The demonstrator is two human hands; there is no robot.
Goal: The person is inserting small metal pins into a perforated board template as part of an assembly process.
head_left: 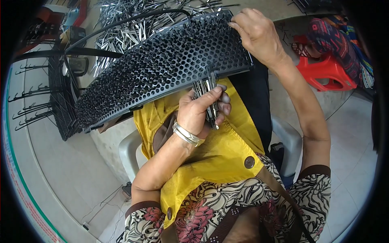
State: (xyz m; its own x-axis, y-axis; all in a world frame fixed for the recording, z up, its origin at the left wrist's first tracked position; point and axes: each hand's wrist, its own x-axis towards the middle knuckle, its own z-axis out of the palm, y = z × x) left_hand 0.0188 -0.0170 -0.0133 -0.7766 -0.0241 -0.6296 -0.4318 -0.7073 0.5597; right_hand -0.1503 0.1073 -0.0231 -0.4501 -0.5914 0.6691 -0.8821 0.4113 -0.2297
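Observation:
Across my lap, tilted, lies a long black perforated rack (198, 60) with a honeycomb of holes. Dark upright tips crowd its left and far parts, while many holes nearer its right end show bare. My left hand (198, 107) is closed round a bundle of thin metal strips (208, 91), just off the rack's near edge. My right hand (257, 36) is at the rack's far right corner, its fingers pinched together. Whatever is between those fingertips is hidden. A yellow apron (210, 158) covers my lap under the left hand.
Beyond the rack lies a large heap of loose metal strips (137, 26). A second dark rack with hooked wires (34, 107) stands at the left. At the right is a red plastic stool (324, 73) beside patterned cloth (334, 40). Grey chair arms (287, 135) flank me.

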